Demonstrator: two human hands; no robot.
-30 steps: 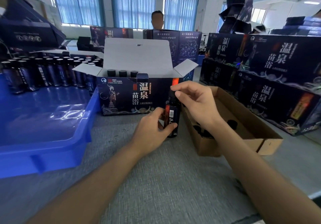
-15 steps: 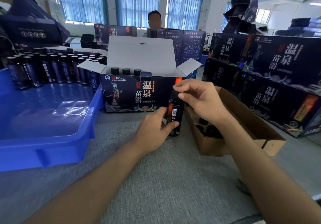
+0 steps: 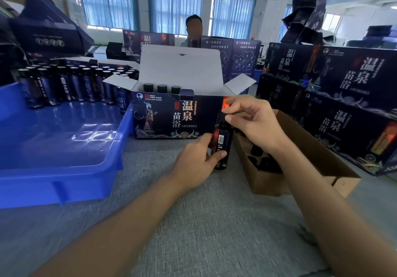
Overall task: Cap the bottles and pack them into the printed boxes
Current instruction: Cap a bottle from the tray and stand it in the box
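While the bottle (image 3: 222, 145) stands upright on the table: capping looks to be the step in hand; packing of this one has not begun.
Left hand (image 3: 193, 160): fingers and thumb wrapped round the bottle's lower body, steadying it from 8 o'clock.
Right hand (image 3: 255, 122): fingertips pinched on the cap (image 3: 222, 116) at the neck, reaching in from 2 o'clock.
Next move: judged from here, a firm twist until the cap seats, then a lift to 11 o'clock into the printed box (image 3: 171, 117).
Bottle: slim dark cylinder, glossy, with a barcode label and an orange stripe.
Printed box: matte navy card with pale inner flaps, lid up; three capped bottles (image 3: 162, 88) show along its left side.
Brown carton (image 3: 318, 158): plain corrugated card at 3 o'clock, touching or just beside the bottle, holding dark rounded pieces, probably caps.
Blue tray (image 3: 64, 169): shiny moulded plastic at 9 o'clock; rows of light-topped bottles (image 3: 64, 85) at its far end.
Table (image 3: 193, 233): grey, finely ribbed cloth or mat.
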